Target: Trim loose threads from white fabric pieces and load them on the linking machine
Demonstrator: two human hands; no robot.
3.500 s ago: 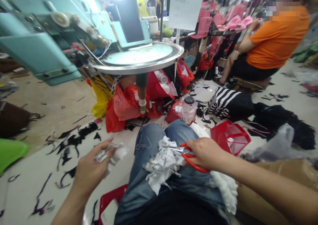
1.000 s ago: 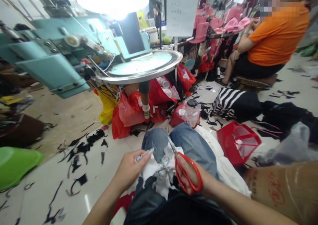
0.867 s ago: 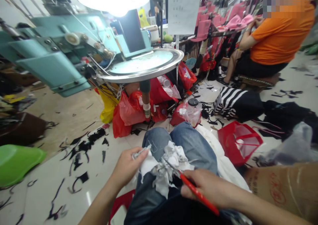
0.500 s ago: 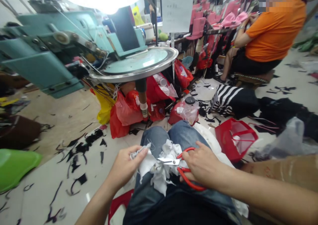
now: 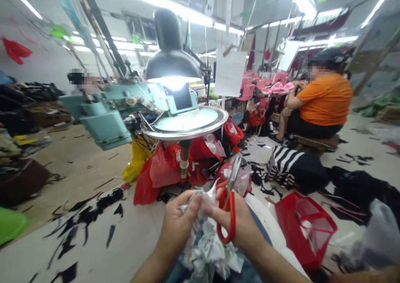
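Note:
Pinched in my left hand [image 5: 176, 220] is a small piece of white cloth [image 5: 211, 192], partly hidden by the fingers. My right hand [image 5: 245, 220] is closed round red-handled scissors [image 5: 231, 212], their blades pointing up and away from me. Its thumb and fingertips also meet the white cloth, close beside the left fingertips. On my lap below lies a heap of crumpled white cloth scraps [image 5: 208, 254]. Parts of my jeans show around the heap.
A teal machine with a round metal-rimmed table [image 5: 187, 122] stands ahead under a lamp [image 5: 173, 66]. Red plastic bags [image 5: 162, 170] sit beneath it. At right are a red bag [image 5: 300, 229], striped cloth [image 5: 281, 166] and a seated person in orange [image 5: 328, 102]. Black scraps litter the floor.
My hands have come together and risen above my lap. The scissors have swung from pointing left to pointing upward, and the right fingers now touch the cloth. My view has tilted up.

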